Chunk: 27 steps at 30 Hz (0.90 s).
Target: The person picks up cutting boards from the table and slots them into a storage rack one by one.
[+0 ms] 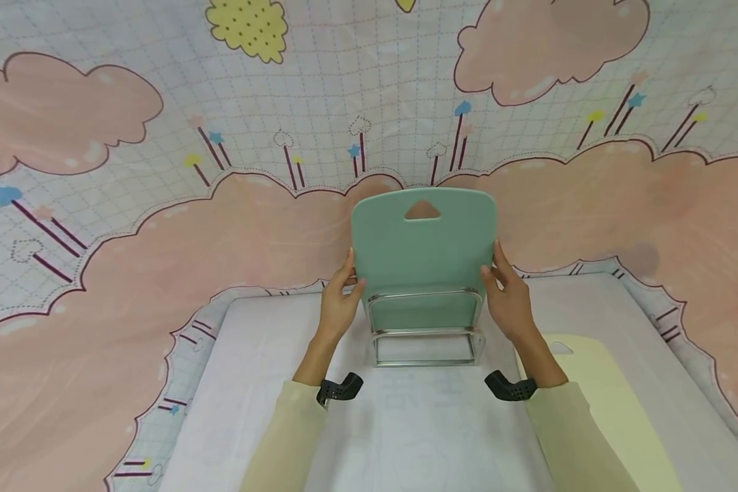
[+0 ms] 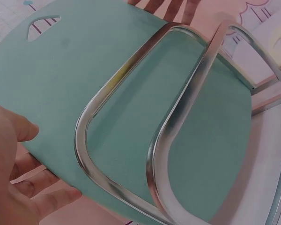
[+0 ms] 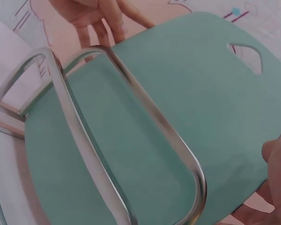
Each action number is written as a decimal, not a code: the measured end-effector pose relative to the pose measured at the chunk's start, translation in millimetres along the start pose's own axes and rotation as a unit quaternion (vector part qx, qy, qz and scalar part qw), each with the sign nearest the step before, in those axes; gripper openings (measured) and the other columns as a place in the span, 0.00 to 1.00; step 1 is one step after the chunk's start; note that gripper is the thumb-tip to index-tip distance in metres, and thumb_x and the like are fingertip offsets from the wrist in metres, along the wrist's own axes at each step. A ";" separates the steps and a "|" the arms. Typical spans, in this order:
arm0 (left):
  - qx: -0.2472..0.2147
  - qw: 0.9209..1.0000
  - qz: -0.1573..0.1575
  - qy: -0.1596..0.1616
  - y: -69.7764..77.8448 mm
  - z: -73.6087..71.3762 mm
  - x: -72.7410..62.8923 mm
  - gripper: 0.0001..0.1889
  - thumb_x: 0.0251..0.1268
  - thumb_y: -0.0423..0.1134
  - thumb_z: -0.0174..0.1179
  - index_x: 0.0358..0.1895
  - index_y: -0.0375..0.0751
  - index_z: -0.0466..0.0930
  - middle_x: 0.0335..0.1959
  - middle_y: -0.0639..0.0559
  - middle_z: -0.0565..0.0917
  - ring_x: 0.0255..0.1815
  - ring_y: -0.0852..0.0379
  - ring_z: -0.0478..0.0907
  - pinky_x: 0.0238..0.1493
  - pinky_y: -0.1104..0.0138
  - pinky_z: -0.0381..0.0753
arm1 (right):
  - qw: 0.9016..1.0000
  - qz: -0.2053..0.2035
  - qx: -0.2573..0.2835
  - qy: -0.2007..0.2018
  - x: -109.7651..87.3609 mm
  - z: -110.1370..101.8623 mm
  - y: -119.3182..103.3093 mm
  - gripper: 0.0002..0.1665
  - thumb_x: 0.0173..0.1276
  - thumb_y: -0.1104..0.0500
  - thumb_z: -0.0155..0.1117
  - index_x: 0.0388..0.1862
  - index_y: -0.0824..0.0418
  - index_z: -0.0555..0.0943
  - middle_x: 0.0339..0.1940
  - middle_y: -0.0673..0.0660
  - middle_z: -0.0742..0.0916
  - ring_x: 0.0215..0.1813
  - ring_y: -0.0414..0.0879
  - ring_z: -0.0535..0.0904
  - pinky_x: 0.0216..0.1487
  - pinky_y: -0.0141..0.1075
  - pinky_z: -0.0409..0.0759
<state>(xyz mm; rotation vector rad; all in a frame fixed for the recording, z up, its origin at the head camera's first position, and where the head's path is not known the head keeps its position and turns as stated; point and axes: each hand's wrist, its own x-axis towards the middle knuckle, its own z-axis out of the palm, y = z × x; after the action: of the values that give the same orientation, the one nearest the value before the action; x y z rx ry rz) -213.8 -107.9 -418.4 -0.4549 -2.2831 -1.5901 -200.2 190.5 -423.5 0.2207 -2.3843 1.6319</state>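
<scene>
A green cutting board (image 1: 424, 249) with a triangular handle hole stands upright in the head view, its lower part behind the front bars of a metal rack (image 1: 427, 333). My left hand (image 1: 339, 301) grips the board's left edge, thumb on the front face and fingers behind. On the opposite edge, my right hand (image 1: 509, 297) holds it the same way. Both wrist views show the board (image 2: 126, 117) between the rack's bent tubes (image 3: 145, 101). The board's lower edge sits within the rack frame, above the base bars.
A pale yellow cutting board (image 1: 609, 403) lies flat on the white table (image 1: 270, 383) at the right, partly under the right forearm. Behind the table hangs a patterned cloth (image 1: 270, 225) with clouds. Each wrist wears a black strap device (image 1: 341, 388).
</scene>
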 end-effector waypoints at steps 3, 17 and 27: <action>0.009 1.000 -0.007 -0.005 16.2 -2.5 -0.9 0.31 0.65 0.22 0.55 0.71 0.27 0.56 0.60 0.28 0.72 0.49 0.34 0.75 0.45 0.48 0.79 | 1.000 -0.001 -0.009 -0.002 2.6 -0.5 4.9 0.37 0.77 0.48 0.47 0.78 0.49 0.44 0.77 0.53 0.53 0.72 0.61 0.58 0.64 0.58 0.63; -0.028 0.997 -0.067 -0.008 -13.7 5.9 5.0 0.35 0.69 0.28 0.55 0.75 0.50 0.53 0.73 0.48 0.59 0.58 0.41 0.71 0.55 0.54 0.74 | 0.999 0.020 -0.012 -0.022 8.2 -1.6 2.2 0.39 0.77 0.48 0.46 0.78 0.49 0.41 0.78 0.54 0.50 0.73 0.61 0.55 0.65 0.61 0.58; -0.061 0.997 -0.052 0.018 10.4 5.8 -1.1 0.31 0.68 0.25 0.53 0.73 0.34 0.55 0.73 0.38 0.57 0.63 0.37 0.67 0.60 0.50 0.69 | 0.999 0.024 -0.001 -0.023 8.3 2.4 3.2 0.40 0.78 0.47 0.44 0.78 0.50 0.37 0.78 0.56 0.49 0.74 0.60 0.53 0.65 0.59 0.60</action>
<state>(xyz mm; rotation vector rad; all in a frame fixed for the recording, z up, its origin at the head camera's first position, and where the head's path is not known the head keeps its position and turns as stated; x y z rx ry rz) -208.7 -99.1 -412.0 -0.3389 -2.2242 -1.7803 -209.3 189.5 -424.9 0.2054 -2.4432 1.6639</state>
